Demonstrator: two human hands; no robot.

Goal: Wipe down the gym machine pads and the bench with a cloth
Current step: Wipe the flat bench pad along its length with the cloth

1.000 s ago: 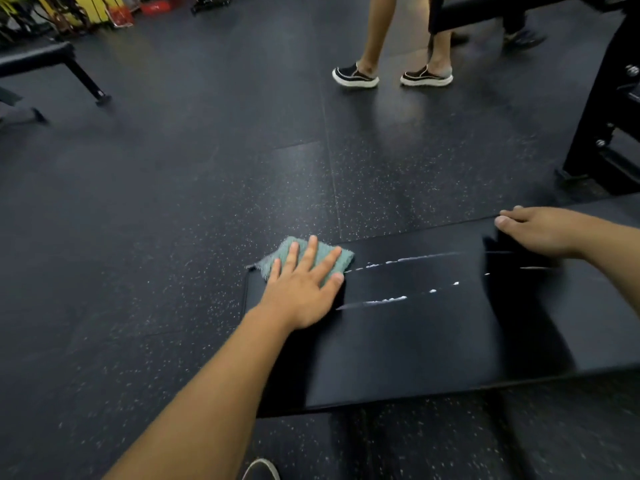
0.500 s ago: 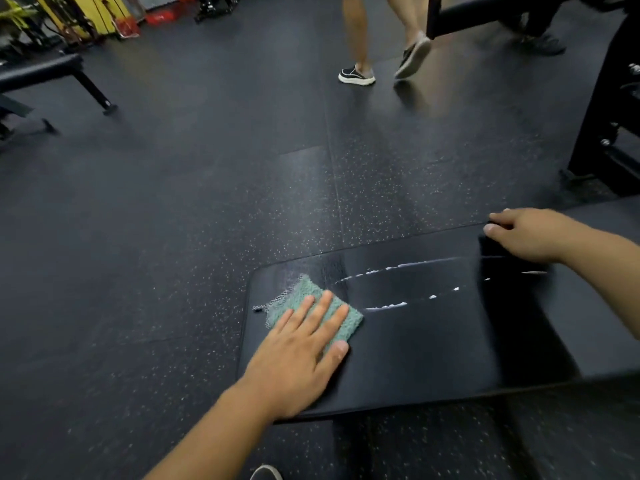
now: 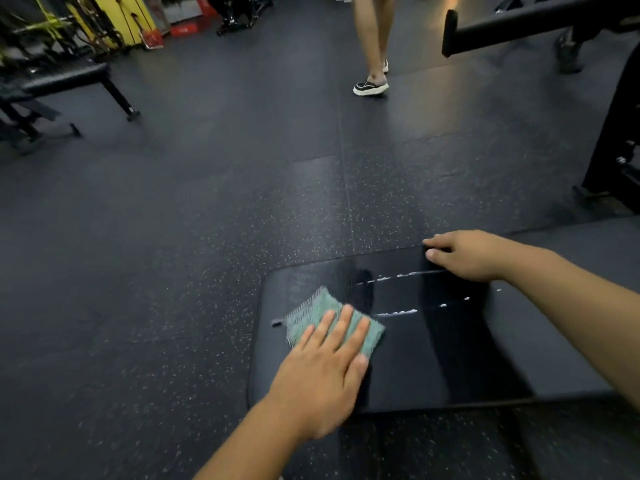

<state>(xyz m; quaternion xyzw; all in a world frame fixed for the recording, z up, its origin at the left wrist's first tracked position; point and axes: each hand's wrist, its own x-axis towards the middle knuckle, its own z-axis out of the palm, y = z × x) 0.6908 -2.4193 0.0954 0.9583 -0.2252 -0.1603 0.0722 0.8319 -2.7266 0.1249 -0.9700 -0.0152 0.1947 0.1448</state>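
On a dark rubber gym floor (image 3: pixel 173 271), a black padded bench (image 3: pixel 433 358) is being wiped with a green cloth (image 3: pixel 311 313), which is pressed flat near the pad's left end under the left hand (image 3: pixel 322 379). That hand's fingers (image 3: pixel 346 327) are laid out straight and slightly spread over the cloth, nothing being gripped. The right hand (image 3: pixel 474 254) is rested on the far edge of the pad, its fingers curled over the rim as if to steady the bench; how firmly the edge is held cannot be told. Two thin streaks of white residue (image 3: pixel 398 311) are seen running across the pad between the hands, just right of the cloth. The wiping of the bench is judged to be under way and unfinished, with the machine pads yet to be shown. A sweep of the cloth rightward over the streaks, with even downward pressure kept, appears to be called for next. A passer-by's legs (image 3: pixel 374 39) and a second bench (image 3: pixel 62 77) are seen beyond. No brand, label or legible writing can be made out.
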